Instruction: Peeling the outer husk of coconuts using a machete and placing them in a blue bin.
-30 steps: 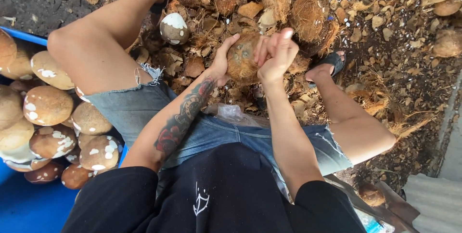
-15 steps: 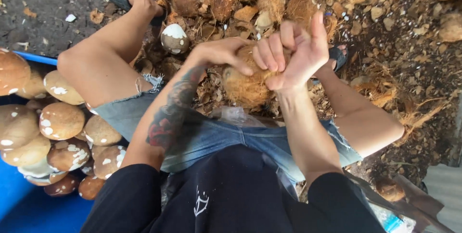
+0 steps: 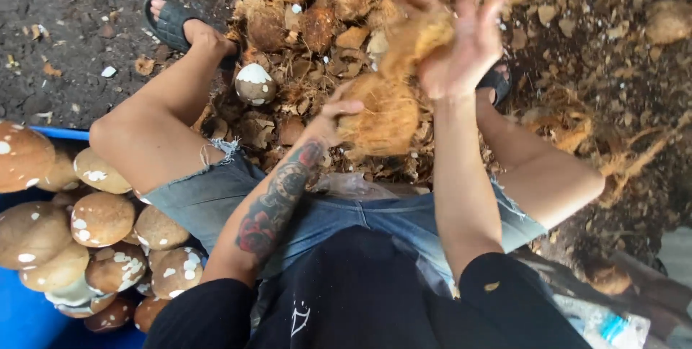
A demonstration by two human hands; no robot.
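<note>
Left of the left hand (image 3: 328,120), peeled coconuts (image 3: 101,219) filled a blue tub (image 3: 29,313). That hand gripped the coconut (image 3: 382,122) over the lap; above it, the right hand (image 3: 454,46) clutched a husk strip (image 3: 418,36), seemingly torn free, though blurred. A sudden give could jerk the fruit loose, or coarse fibre could scrape the fingers.

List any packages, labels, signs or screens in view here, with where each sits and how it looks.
Clear plastic bottle with a blue and white label: bottom right corner, lying on the ground beside the person's right leg, only partly in frame.
Small white graphic print on the black shirt: bottom centre, below the denim shorts.
No signs or screens show.
</note>
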